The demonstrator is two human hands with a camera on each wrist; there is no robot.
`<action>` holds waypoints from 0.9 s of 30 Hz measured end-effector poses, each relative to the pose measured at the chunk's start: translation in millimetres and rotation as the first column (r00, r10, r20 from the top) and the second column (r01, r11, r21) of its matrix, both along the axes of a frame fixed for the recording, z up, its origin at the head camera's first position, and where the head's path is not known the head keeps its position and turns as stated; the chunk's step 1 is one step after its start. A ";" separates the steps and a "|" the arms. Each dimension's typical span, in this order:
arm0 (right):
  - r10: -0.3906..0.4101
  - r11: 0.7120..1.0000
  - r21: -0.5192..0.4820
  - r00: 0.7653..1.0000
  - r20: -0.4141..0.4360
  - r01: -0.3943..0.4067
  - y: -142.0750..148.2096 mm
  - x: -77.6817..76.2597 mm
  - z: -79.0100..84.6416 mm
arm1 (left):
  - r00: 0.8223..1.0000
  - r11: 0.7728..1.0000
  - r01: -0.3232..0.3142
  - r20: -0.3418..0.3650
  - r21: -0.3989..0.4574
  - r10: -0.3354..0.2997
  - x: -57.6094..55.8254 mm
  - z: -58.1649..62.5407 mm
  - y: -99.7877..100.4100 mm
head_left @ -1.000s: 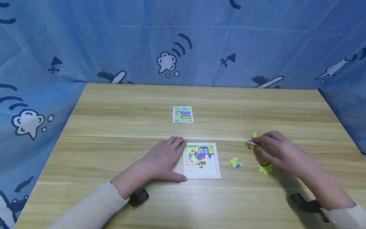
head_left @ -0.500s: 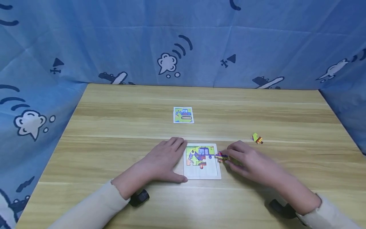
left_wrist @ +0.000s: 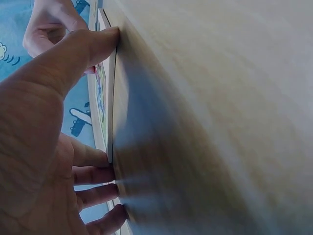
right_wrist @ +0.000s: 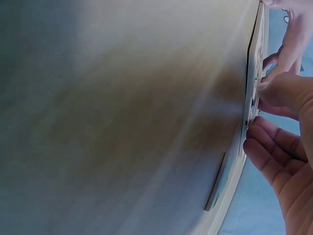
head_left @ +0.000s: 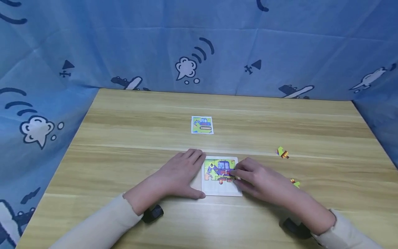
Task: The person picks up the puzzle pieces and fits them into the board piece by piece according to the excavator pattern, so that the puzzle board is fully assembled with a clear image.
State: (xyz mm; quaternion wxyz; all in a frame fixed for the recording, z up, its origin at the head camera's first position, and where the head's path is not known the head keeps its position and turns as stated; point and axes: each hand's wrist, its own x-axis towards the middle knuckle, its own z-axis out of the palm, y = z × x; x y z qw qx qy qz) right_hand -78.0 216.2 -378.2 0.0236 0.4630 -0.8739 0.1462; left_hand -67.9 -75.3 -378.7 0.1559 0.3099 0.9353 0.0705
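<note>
My left hand lies spread along the left side of a white puzzle board. Its thumb and index finger touch the board's two left corners, and the other fingers rest on the table in the left wrist view. Over the board's right part, my right hand pinches a red jigsaw piece with a yellow-and-black striped band. That piece lies beside the joined pieces, which show a blue digger. Fingers partly hide it, so I cannot tell whether it sits flush.
A small picture card of the whole digger lies behind the board. Two loose jigsaw pieces, one farther back and one partly hidden by the right forearm, lie to the right. A blue patterned cloth hangs behind the wooden table.
My right hand has picked up the striped jigsaw piece from the table at right and carried it left onto the board. The left hand has stayed at the board's left edge.
</note>
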 end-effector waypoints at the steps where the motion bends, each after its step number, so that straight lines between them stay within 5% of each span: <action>1: -0.004 1.000 0.011 1.000 -0.002 0.004 -0.4 0.7 0.0 | 1.000 1.000 0.002 -0.001 -0.002 -0.002 -0.3 -0.1 0.4; 27: -0.034 0.999 0.031 0.997 -0.066 0.036 -9.7 7.1 -1.8 | 1.000 1.000 0.002 0.001 0.006 -0.002 1.0 0.1 1.9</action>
